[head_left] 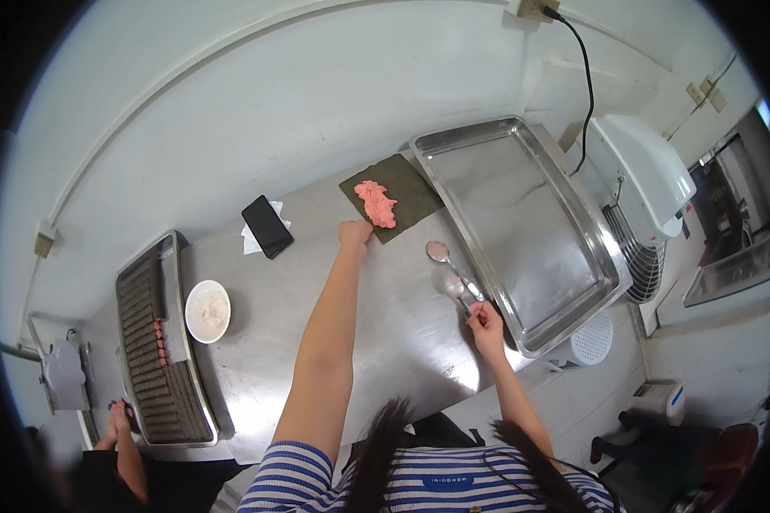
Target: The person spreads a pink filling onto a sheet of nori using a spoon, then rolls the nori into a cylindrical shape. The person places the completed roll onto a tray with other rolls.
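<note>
A dark green seaweed sheet (413,190) lies flat on the steel table, with a lump of pink paste (376,203) spread along its left part. My left hand (356,234) is closed at the sheet's near left edge, its fingertips on that edge. Lower right, my right hand (486,327) pinches the handle of a metal spoon (456,289), whose bowl is small and hard to make out. Just beyond it, another spoon (437,251) with some pink paste in its bowl rests on the table beside the large tray.
A large steel tray (468,224) stands right of the sheet. Left are a phone (267,227) on white paper, a white bowl (208,311), and a tray (198,389) of dark seaweed rolls, some showing pink filling. Another person's hands (120,421) are beside it. A white machine (646,175) stands far right.
</note>
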Tool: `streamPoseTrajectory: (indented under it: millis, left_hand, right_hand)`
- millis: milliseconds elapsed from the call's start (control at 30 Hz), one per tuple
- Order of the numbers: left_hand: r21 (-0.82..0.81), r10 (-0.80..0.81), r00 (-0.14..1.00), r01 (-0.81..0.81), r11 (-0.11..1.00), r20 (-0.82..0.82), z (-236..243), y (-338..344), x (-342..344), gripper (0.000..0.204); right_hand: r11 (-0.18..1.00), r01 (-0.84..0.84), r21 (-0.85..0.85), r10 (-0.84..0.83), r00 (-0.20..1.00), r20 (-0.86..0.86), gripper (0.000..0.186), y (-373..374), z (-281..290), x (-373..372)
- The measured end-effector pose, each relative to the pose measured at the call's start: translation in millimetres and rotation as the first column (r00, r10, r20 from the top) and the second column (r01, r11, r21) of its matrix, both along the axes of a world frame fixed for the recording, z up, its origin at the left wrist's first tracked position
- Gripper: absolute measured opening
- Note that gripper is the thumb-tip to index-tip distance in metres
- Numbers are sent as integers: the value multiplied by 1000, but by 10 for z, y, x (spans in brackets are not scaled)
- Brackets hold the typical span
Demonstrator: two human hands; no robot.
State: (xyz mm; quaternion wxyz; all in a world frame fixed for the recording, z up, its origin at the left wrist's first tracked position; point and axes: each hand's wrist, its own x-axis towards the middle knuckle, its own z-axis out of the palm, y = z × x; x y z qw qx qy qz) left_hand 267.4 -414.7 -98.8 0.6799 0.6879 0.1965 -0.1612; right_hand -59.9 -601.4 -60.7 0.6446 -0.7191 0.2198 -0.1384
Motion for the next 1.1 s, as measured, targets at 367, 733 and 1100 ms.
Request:
streamPoseTrajectory:
  millis: [367, 733, 1100]
  left_hand:
    - [557, 32, 999, -32, 830, 10, 688, -303, -11, 34]
    - [557, 31, 993, -92, 826, 117, 459, -262, 63, 23]
    - [92, 175, 971, -192, 977, 161, -336, 883, -510, 11]
  right_hand:
    - [990, -124, 65, 127, 990, -55, 18, -2, 180, -250]
    - [988, -150, 35, 152, 984, -91, 12, -193, 185, -561]
    - [940, -339, 43, 342, 933, -112, 11, 653, 505, -144]
